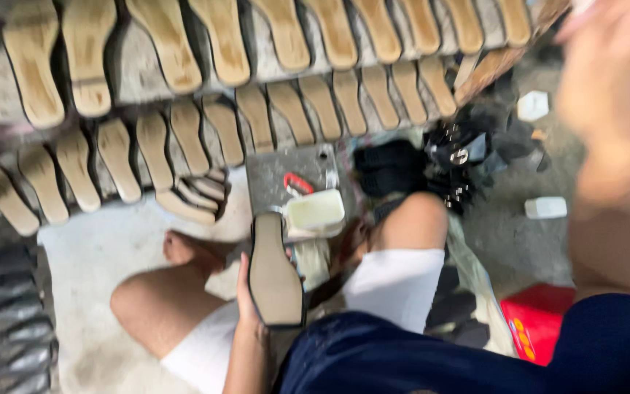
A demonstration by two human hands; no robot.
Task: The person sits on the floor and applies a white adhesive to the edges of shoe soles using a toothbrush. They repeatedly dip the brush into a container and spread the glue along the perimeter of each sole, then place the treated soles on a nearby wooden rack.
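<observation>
The left hand (246,299) is closed around a flat shoe sole (275,273) with a black rim and tan face, holding it upright over the lap, between the bare knees. The right hand (607,80) is raised close to the camera at the upper right, badly blurred; whether its fingers are apart or together cannot be told, and it seems to hold nothing. Just beyond the sole, a pale tub (316,213) sits on a grey slab (271,179) on the floor. Right of that lies a heap of black straps (432,164). A red box (537,317) stands at the lower right. Farthest off, rows of tan soles (184,138) cover the floor's far edge.
</observation>
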